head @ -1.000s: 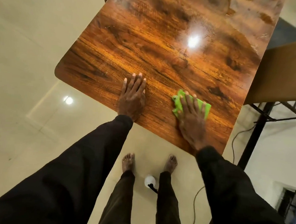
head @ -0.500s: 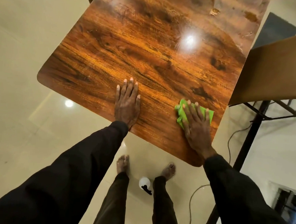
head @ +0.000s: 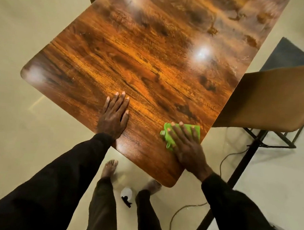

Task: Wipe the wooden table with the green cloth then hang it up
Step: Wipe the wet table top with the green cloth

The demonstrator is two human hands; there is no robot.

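The glossy wooden table [head: 150, 62] fills the upper middle of the head view, one rounded corner pointing toward me. A folded green cloth [head: 194, 130] lies flat near the table's right edge. My right hand [head: 186, 146] presses down on the cloth with fingers spread, covering most of it. My left hand [head: 115, 115] rests flat on the bare wood near the front edge, to the left of the cloth, holding nothing.
A tan chair [head: 272, 98] on a black metal frame stands against the table's right side. On the floor between my bare feet sits a white spray bottle [head: 126, 194]. A cable [head: 183, 208] trails across the tiles at right. A dark mat [head: 286, 55] lies beyond the chair.
My right hand has slid the green cloth rightward toward the table's right edge. My left hand has stayed flat on the wood.
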